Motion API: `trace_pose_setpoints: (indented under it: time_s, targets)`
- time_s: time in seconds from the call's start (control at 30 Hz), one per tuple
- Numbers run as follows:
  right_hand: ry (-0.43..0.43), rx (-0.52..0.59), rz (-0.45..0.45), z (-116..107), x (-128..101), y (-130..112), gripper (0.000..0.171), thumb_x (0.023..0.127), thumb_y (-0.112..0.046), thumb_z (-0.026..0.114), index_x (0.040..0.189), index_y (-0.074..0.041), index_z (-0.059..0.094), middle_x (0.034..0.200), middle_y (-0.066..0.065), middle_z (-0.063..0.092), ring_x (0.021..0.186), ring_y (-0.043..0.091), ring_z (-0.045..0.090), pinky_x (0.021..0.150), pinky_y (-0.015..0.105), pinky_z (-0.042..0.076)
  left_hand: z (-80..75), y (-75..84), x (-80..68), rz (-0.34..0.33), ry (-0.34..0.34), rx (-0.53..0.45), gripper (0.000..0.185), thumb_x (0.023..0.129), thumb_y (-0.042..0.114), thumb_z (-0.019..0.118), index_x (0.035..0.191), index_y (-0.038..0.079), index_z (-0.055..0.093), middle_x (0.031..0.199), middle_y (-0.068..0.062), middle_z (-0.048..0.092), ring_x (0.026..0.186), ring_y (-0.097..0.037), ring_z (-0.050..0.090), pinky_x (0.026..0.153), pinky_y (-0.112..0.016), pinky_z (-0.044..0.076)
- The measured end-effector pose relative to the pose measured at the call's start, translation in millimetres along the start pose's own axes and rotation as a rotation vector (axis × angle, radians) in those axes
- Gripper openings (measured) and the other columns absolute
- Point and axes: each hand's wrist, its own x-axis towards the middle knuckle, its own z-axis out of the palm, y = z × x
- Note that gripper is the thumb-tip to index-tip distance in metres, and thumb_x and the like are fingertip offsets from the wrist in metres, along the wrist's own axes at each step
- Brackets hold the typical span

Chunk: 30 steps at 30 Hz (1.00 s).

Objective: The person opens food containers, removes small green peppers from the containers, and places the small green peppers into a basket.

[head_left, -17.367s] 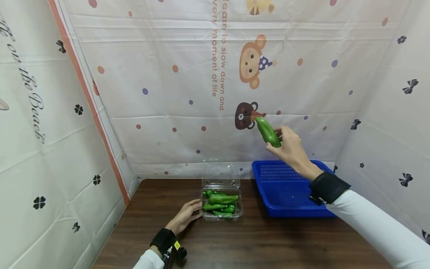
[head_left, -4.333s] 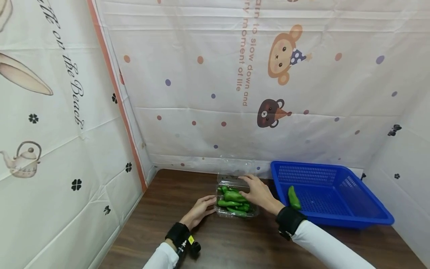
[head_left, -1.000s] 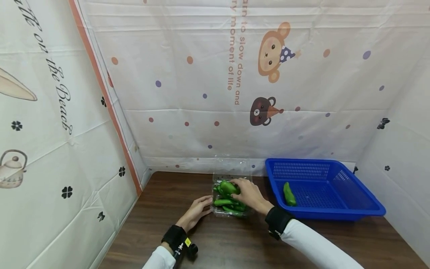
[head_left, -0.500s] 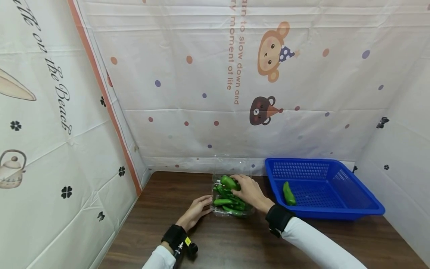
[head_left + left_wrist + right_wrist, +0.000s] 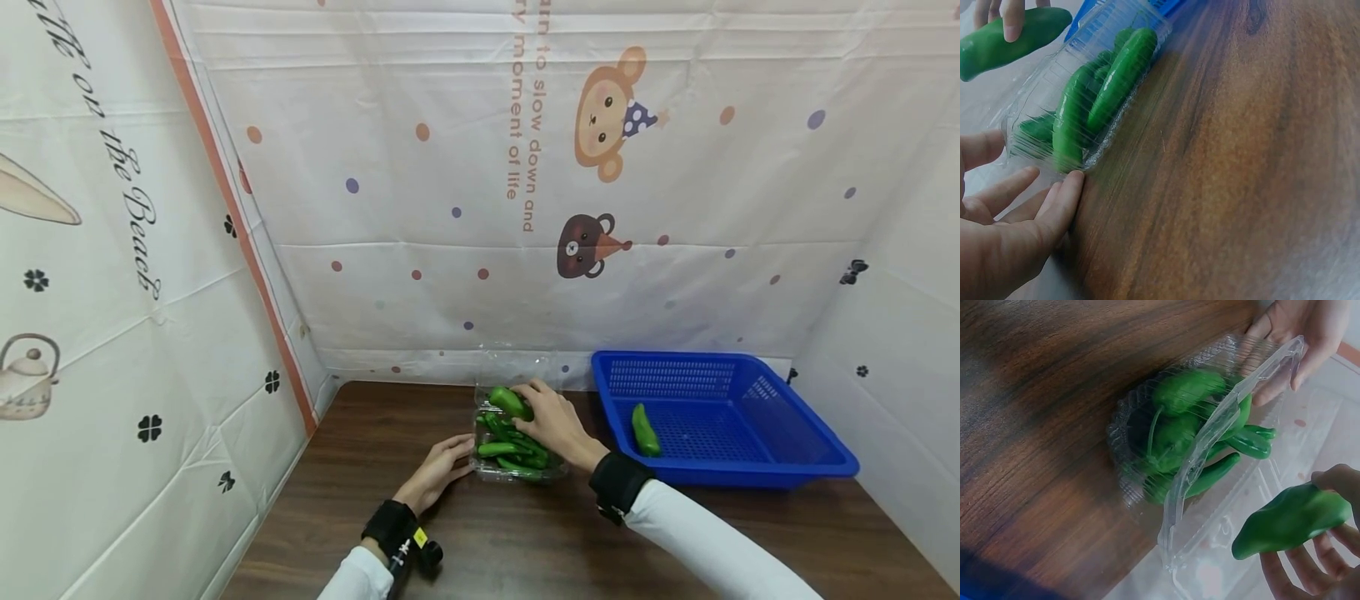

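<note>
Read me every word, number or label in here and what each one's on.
"arn to slow down and": back cloth, first word cut off.
"ry moment of life": same cloth, also cut off.
"on the Beach": left cloth, preceding word cut off.
Yellow tag, left wristband: too small to read.
Container, held pepper, basket: none readable.

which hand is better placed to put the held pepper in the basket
Likely the right hand: it grips the held pepper and is nearer the blue basket. The left hand is at the side of the plastic box away from the basket.
</note>
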Motion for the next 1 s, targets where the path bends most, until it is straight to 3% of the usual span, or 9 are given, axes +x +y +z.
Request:
trace_pose_setpoints:
  time_s: [0.2,0.57,1.0]
  targets:
    - [0.018,-0.008,-0.014,-1.2,0.3,-1.4,0.049,0.084,-0.019,0.086,0.130,-0.013,0.068,0.106,0.007,0.064,0.071,0.011,0.058,0.055,0.023,0.046,0.1,0.8,-0.4,0.003,0.007,0.005,0.058,0.109,0.026,0.051,0.154,-0.007,0.037,0.161,-0.029,0.032,0.148,-0.045,0.035,0.120,-0.053,0.045]
    - [0.045,-0.023,0.009,-7.1,-4.5,5.5,0.050,0.082,-0.018,0.087,0.128,-0.014,0.069,0.107,0.006,0.064,0.075,0.015,0.063,0.055,0.025,0.048,0.0,-0.3,0.0,0.001,0.002,0.004,0.062,0.108,0.029,0.053,0.154,-0.008,0.035,0.161,-0.030,0.030,0.149,-0.046,0.033,0.120,-0.054,0.045]
    - [0.048,-0.054,0.017,-15.3,-5.0,11.7,0.049,0.083,-0.020,0.086,0.129,-0.012,0.069,0.107,0.007,0.066,0.077,0.016,0.064,0.054,0.023,0.048,-0.2,-1.0,-1.3,0.012,-0.002,0.015,0.061,0.108,0.030,0.052,0.153,-0.008,0.037,0.158,-0.031,0.036,0.145,-0.045,0.039,0.119,-0.055,0.046]
